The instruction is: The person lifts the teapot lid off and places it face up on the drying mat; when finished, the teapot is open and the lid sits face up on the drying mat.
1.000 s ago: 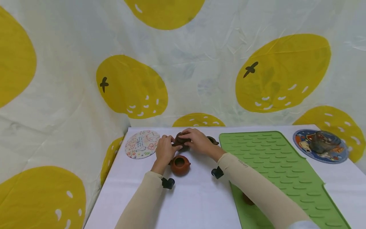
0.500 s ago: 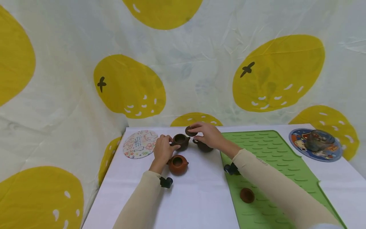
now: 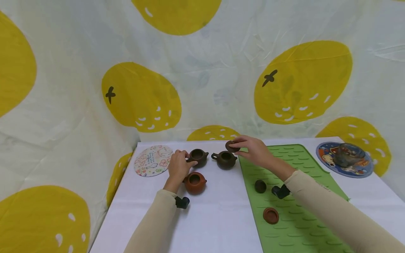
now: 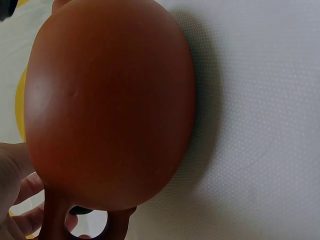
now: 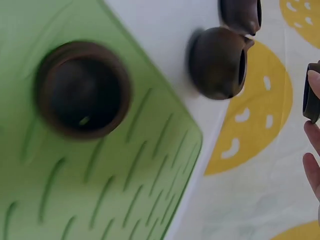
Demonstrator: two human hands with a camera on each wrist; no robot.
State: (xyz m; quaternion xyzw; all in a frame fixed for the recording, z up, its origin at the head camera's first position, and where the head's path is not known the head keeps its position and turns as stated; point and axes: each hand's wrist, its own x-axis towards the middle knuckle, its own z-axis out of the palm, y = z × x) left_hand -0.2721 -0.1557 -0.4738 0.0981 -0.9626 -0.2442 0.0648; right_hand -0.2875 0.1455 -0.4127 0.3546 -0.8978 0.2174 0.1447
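My left hand [image 3: 179,166] pinches the handle of a dark brown teapot [image 3: 201,161] that stands lidless at the back of the table. In my right hand [image 3: 255,153] a round dark brown lid [image 3: 232,147] is held by its edge, above and behind a second lidless dark teapot [image 3: 226,164]. The right wrist view shows that same lid [image 5: 312,95] between thumb and fingers at its right edge. Closer to me, beside the left wrist, stands a red-brown teapot [image 3: 195,188] without a lid; its body [image 4: 110,105] fills much of the left wrist view.
A green ridged mat [image 3: 303,211] lies on the right, bearing a dark lid [image 3: 260,186] and a red-brown lid [image 3: 271,215]. A patterned round mat [image 3: 152,161] is at the left. A blue round mat [image 3: 326,158] with a smoky glass vessel [image 3: 348,154] sits far right.
My right hand has lifted the dark lid off the left dark teapot and carried it rightward, past the second teapot. The left hand stays on the handle.
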